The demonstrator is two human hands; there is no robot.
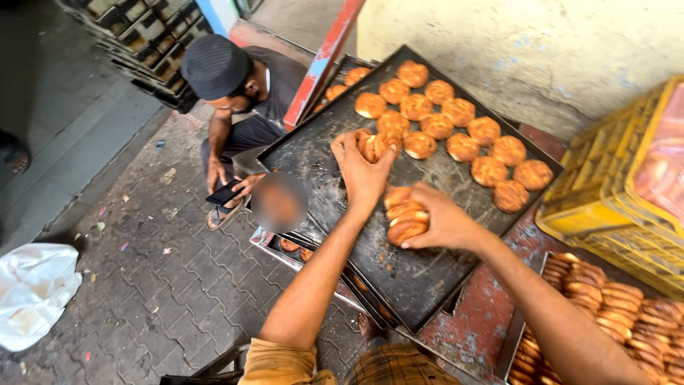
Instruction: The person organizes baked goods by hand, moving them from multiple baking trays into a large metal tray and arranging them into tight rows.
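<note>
The left hand [362,169] reached out over the dark baking tray [335,178], its fingers clamped on a couple of golden buns [372,145] lifted at the near edge of the baked rows. The right hand [440,217] sat just at four o'clock from it, fingers closed around a stack of buns [405,216] held on edge, three or so pressed together.

The rest of the buns on the tray [456,128] lay in rows toward one o'clock from the hands, filling the far end; the near half of the tray was bare, blackened metal. More trays were stacked under it, tilted down toward seven o'clock.

At five o'clock, a second tray [605,306] held tightly packed buns stood on edge. At three o'clock stood yellow plastic crates [605,185].

At ten o'clock another person in a dark cap [214,65] crouched on the paved floor [164,285], holding a phone [223,192]. A white plastic bag [32,289] lay at eight o'clock.
</note>
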